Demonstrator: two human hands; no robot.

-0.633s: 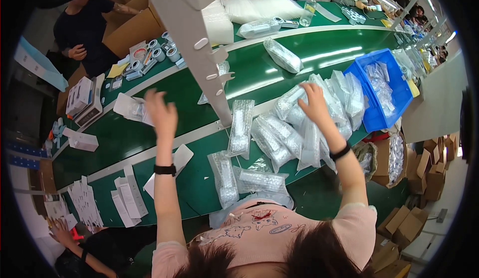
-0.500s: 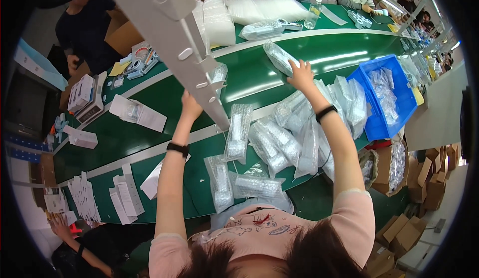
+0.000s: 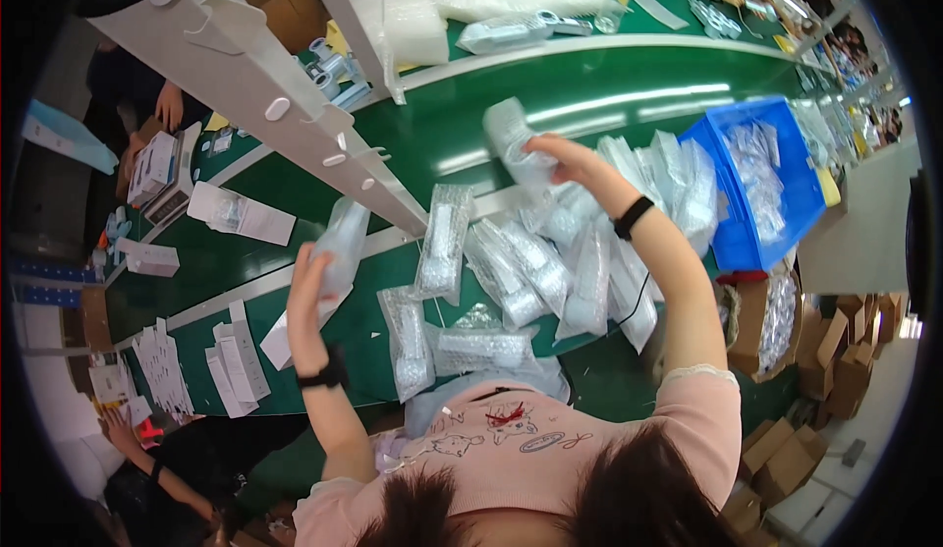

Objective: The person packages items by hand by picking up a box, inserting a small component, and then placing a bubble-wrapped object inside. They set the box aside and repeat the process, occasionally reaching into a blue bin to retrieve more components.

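Note:
My left hand (image 3: 307, 287) grips a bubble-wrapped packet (image 3: 346, 233) beside the slanting metal post; its contents are hard to make out. Further right and farther off, a second bubble-wrapped packet (image 3: 509, 135) is in my right hand (image 3: 562, 156), raised over the green belt. Nearer me lie several more wrapped packets: one upright packet (image 3: 444, 243) by the post's foot, another packet (image 3: 405, 343) close to my body, and one packet (image 3: 481, 349) lying crosswise. A heap of wrapped packets (image 3: 587, 282) spreads below my right forearm.
The metal post (image 3: 285, 115) slants across the left. A blue bin (image 3: 725, 223) with clear packets stands at the right. White boxes (image 3: 241, 215) and flat cartons (image 3: 236, 362) lie left. Stacked bubble bags (image 3: 413, 22) stand at the back. Another person's hand (image 3: 169, 107) shows far left.
My left hand came back from behind the post toward me, bringing a wrapped packet. My right hand drew its packet left and nearer, tilting it more upright. The whole view shifted slightly.

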